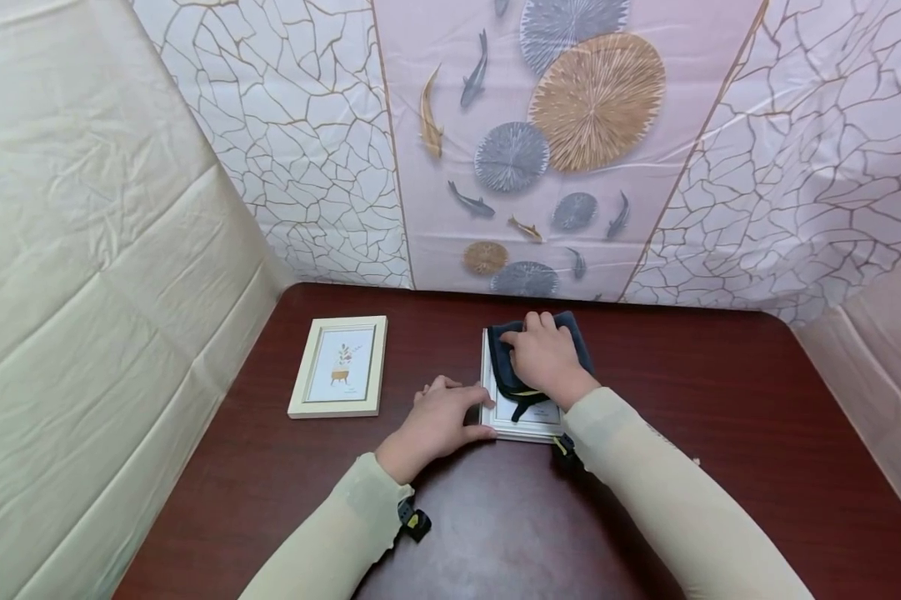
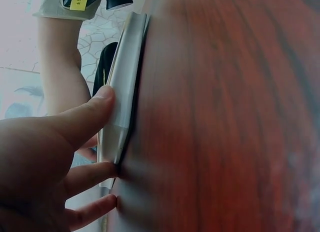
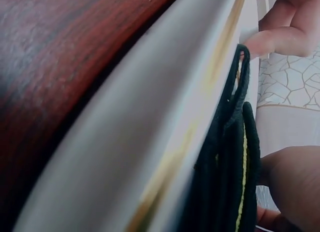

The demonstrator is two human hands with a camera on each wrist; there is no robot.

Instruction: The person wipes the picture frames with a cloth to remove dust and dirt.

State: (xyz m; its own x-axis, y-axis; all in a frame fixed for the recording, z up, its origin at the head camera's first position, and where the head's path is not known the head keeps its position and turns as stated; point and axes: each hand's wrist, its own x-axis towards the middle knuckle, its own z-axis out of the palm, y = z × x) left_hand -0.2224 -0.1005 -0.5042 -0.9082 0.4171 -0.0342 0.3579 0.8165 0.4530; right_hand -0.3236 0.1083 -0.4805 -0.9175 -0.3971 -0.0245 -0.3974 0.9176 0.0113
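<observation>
A white picture frame (image 1: 525, 434) lies flat on the table, its face mostly covered by a folded dark blue cloth (image 1: 500, 358) with black edging and a small loop. My left hand (image 1: 438, 421) holds the frame's near left corner, thumb along the near edge and fingers at the left side. The left wrist view shows that thumb (image 2: 102, 99) against the frame's side, with two fingertips low by the table. On top of the frame, my right hand (image 1: 548, 358) grips the cloth with bent fingers. Layered folds of the cloth (image 3: 220, 162) show in the right wrist view.
A cream picture frame (image 1: 381, 367) with a potted-plant print lies to the left on the dark red-brown table (image 1: 720, 400). A patterned curtain (image 1: 330, 167) hangs behind the table, and pale fabric walls (image 1: 120, 292) stand at both sides.
</observation>
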